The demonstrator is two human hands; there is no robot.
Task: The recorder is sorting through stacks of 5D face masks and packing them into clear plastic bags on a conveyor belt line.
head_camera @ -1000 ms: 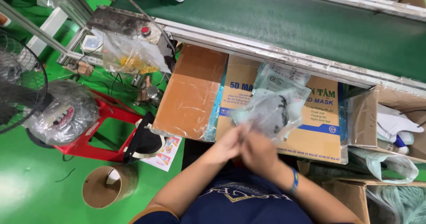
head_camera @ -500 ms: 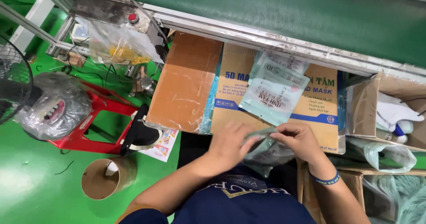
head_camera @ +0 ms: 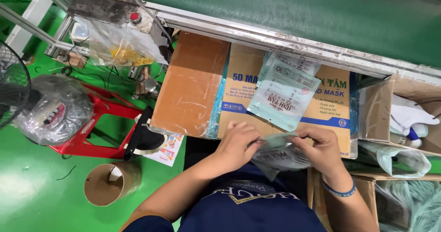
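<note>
Packet of masks sits pinched between our hands, just off the near edge of the cardboard box. Left hand grips its left end, right hand clamps the right; a finished packet stack lies on the box beyond.

I see clear teal pouch betw. both hands; flat teal-white packs on tan, blue-printed carton above.
</note>
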